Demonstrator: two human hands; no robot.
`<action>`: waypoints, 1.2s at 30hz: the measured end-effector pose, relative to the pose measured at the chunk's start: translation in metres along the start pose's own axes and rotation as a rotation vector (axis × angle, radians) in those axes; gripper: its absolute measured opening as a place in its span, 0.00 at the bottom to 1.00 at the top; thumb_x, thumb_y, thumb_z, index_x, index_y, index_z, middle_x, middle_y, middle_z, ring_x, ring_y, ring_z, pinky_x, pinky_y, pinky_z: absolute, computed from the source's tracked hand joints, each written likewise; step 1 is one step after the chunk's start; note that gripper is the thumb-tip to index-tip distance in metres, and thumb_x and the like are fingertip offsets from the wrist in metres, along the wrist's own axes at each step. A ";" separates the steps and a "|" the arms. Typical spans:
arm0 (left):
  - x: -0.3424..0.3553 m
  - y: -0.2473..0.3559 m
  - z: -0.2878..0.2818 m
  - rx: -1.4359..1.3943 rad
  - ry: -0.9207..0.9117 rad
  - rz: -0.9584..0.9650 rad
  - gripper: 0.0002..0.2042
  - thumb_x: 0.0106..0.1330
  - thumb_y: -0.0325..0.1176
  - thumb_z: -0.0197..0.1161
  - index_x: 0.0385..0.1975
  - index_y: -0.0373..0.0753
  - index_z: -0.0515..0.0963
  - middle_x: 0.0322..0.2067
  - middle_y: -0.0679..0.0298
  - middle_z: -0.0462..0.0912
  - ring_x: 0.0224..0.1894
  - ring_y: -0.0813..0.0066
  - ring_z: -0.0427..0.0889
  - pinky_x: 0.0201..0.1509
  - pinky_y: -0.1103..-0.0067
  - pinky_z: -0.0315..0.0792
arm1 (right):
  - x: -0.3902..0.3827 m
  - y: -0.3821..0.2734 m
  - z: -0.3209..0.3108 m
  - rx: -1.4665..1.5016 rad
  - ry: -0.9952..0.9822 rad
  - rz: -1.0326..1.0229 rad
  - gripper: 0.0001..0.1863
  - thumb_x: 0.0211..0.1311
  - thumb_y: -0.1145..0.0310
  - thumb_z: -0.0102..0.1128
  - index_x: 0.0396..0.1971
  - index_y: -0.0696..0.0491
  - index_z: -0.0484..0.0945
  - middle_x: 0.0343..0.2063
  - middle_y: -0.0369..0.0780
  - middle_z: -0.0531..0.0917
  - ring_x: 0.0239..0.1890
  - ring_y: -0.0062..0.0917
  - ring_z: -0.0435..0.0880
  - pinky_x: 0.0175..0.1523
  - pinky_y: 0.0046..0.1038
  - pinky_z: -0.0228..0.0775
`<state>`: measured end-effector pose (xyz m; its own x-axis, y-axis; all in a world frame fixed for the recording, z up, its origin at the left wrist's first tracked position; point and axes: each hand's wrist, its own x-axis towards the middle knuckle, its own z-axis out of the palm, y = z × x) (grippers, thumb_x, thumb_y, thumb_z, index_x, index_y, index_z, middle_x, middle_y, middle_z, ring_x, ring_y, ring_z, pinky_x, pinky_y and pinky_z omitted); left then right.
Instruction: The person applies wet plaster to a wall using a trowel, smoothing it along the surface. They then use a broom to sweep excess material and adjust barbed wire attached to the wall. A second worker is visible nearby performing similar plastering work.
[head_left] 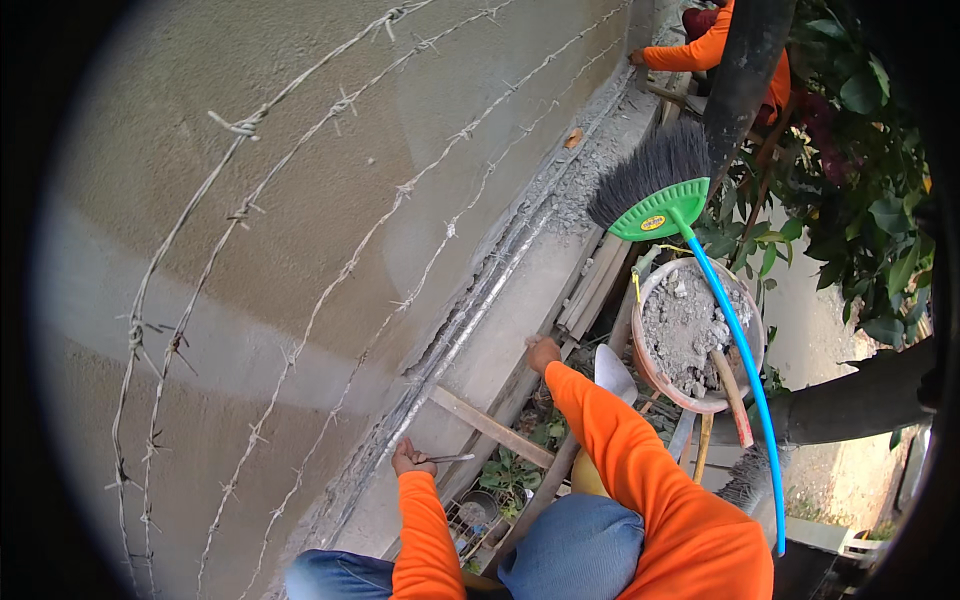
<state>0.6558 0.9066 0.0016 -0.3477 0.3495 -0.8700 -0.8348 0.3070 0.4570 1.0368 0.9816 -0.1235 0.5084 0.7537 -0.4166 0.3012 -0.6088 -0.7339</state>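
Observation:
My left hand (412,457) is closed around a short, thin grey rod (452,458) that points right, above the concrete ledge beside the wall. A rough broken groove (455,325) runs along the foot of the wall, with a pale pipe-like strip (480,297) in it. Further up and to the right, my right hand (543,353) is closed at the outer edge of the ledge (500,345); whatever its fingers hold is hidden. A narrow wooden slat (490,425) lies across between my two hands.
Barbed wire (350,265) stretches in several strands before the plastered wall. At right are a bucket of rubble (690,320), a green broom (660,205) with a blue handle, and a trowel (614,374). Beyond, a co-worker's orange sleeve (690,55) reaches the ledge. Dark trunks and leaves border the right.

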 end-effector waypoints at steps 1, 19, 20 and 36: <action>-0.002 -0.007 0.001 0.058 -0.017 0.002 0.07 0.71 0.38 0.57 0.46 0.52 0.75 0.40 0.76 0.86 0.14 0.83 0.55 0.17 0.83 0.52 | -0.001 -0.005 0.002 0.044 -0.021 0.043 0.12 0.62 0.69 0.59 0.45 0.51 0.83 0.42 0.40 0.87 0.48 0.33 0.85 0.52 0.34 0.76; -0.014 -0.076 -0.014 0.168 0.010 -0.154 0.19 0.71 0.39 0.54 0.62 0.47 0.72 0.58 0.73 0.78 0.21 0.80 0.60 0.20 0.81 0.55 | -0.090 -0.063 -0.070 0.649 -0.350 0.412 0.13 0.72 0.64 0.42 0.27 0.49 0.72 0.18 0.37 0.74 0.17 0.26 0.73 0.23 0.34 0.71; -0.014 -0.079 -0.013 0.159 -0.012 -0.167 0.20 0.70 0.39 0.56 0.61 0.46 0.72 0.58 0.70 0.78 0.22 0.80 0.62 0.21 0.80 0.57 | -0.098 -0.070 -0.077 0.620 -0.365 0.318 0.10 0.71 0.67 0.43 0.31 0.50 0.73 0.19 0.38 0.74 0.17 0.27 0.74 0.22 0.35 0.72; -0.141 -0.112 0.051 0.304 -0.166 -0.287 0.21 0.67 0.34 0.58 0.56 0.29 0.73 0.60 0.53 0.76 0.62 0.60 0.75 0.66 0.66 0.67 | -0.197 -0.237 -0.195 -0.397 -0.412 0.073 0.17 0.57 0.76 0.58 0.47 0.49 0.78 0.25 0.35 0.82 0.19 0.24 0.80 0.26 0.31 0.81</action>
<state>0.8200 0.8677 0.0823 -0.0265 0.3417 -0.9394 -0.7156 0.6497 0.2565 1.0225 0.9288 0.2376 0.2068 0.6918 -0.6918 0.5976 -0.6492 -0.4706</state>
